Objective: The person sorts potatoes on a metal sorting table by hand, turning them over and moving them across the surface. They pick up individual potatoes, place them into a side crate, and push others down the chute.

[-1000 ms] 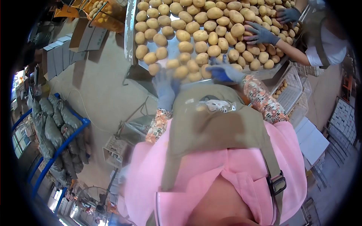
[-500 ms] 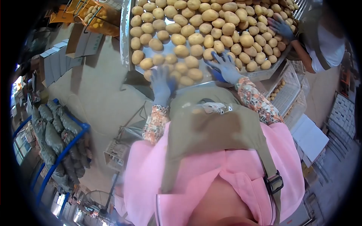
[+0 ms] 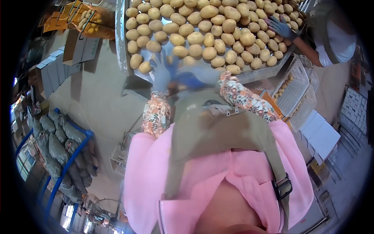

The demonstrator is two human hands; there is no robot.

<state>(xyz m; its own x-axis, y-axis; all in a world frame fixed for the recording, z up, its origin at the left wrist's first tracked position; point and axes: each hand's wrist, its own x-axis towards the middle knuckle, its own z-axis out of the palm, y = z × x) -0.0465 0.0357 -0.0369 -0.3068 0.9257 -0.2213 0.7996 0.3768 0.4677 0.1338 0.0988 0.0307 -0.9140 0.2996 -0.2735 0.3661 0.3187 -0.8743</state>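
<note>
Loose potatoes (image 3: 209, 11) lie spread over a metal sorting table (image 3: 121, 39) in front of me. My left hand (image 3: 161, 76), in a grey-blue glove, is at the table's near edge with its fingers apart, right beside the nearest potatoes. Close to it, my right hand (image 3: 200, 76) reaches across leftward along the same edge, smeared by motion. Its fingers and anything under them cannot be made out. Floral sleeve covers (image 3: 156, 113) reach to both wrists.
Another person's gloved hand (image 3: 281, 28) rests on potatoes at the right. Plastic crates (image 3: 290, 95) with some potatoes stand below the table's right side. Cardboard boxes (image 3: 82, 46) and an orange mesh bag (image 3: 93, 23) are at left. Full sacks (image 3: 58, 142) lie on a blue-framed cart (image 3: 74, 156).
My right hand has swept left from the potatoes to beside my left hand. The cluster of potatoes between my hands at the near edge no longer shows. The view has shifted slightly.
</note>
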